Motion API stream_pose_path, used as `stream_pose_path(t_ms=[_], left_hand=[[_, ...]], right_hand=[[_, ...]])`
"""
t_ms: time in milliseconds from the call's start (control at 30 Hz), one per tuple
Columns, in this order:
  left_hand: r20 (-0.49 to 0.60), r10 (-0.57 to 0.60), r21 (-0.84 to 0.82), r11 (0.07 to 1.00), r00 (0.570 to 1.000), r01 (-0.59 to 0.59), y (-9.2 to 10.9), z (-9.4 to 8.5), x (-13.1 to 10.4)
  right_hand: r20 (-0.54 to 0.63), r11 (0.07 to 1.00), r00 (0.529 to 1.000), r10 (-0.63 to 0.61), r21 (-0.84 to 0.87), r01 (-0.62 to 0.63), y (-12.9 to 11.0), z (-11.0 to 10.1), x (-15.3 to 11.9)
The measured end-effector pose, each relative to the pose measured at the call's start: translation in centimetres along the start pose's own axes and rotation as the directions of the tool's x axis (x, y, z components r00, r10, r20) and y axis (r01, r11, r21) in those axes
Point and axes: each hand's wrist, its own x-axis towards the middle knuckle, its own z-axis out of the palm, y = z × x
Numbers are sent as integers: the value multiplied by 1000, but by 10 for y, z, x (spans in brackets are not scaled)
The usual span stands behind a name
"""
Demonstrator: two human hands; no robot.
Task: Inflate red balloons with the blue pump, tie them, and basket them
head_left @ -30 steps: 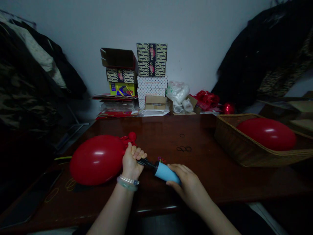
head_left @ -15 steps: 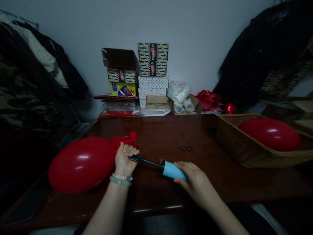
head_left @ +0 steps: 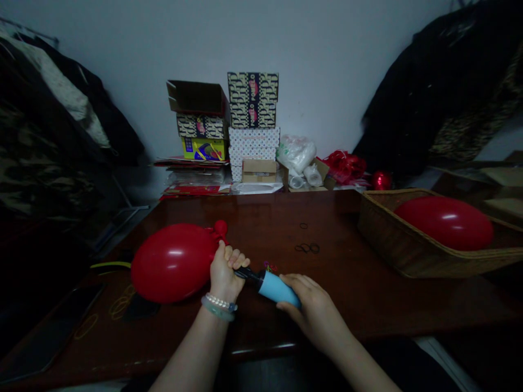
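Note:
A red balloon (head_left: 174, 264), partly inflated, lies to the left of my left hand (head_left: 227, 272). That hand is closed around the balloon's neck, at the black front end of a light blue hand balloon pump (head_left: 279, 288). My right hand (head_left: 314, 307) wraps the pump's blue barrel from the right. Barrel and black end sit close together, with hardly any rod showing. My left fingers hide where the neck meets the nozzle. Behind the left hand rest limp red balloons (head_left: 219, 230).
On the right stands a wicker basket (head_left: 402, 256) with another red balloon (head_left: 445, 222). Black bands (head_left: 307, 248) lie mid-table, yellow rubber bands (head_left: 120, 304) and a dark phone-like slab (head_left: 57, 326) at left. Stacked boxes (head_left: 253, 100) stand against the wall.
The pump's barrel has slid toward my left hand, covering the rod that showed before. My left hand has shifted right. The balloon looks smaller and sits further right, uncovering yellow bands.

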Motion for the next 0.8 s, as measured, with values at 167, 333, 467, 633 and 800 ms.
stream_pose_path(t_ms=[167, 333, 467, 633, 800], left_hand=[[3, 72, -7, 997, 997, -72, 22, -3, 7], [-7, 149, -31, 988, 989, -149, 52, -10, 13], [2, 167, -42, 985, 986, -167, 67, -13, 14], [-6, 167, -54, 984, 986, -167, 63, -12, 13], [-41, 161, -52, 985, 986, -163, 41, -10, 13]], right_hand=[[-5, 1000, 1000, -15, -5, 15, 4, -6, 1], [-14, 999, 1000, -15, -36, 14, 16, -16, -1], [-30, 997, 999, -24, -77, 21, 21, -18, -2], [-99, 987, 994, -40, -160, 24, 18, -12, -3], [-170, 977, 981, -98, -205, 62, 12, -1, -3]])
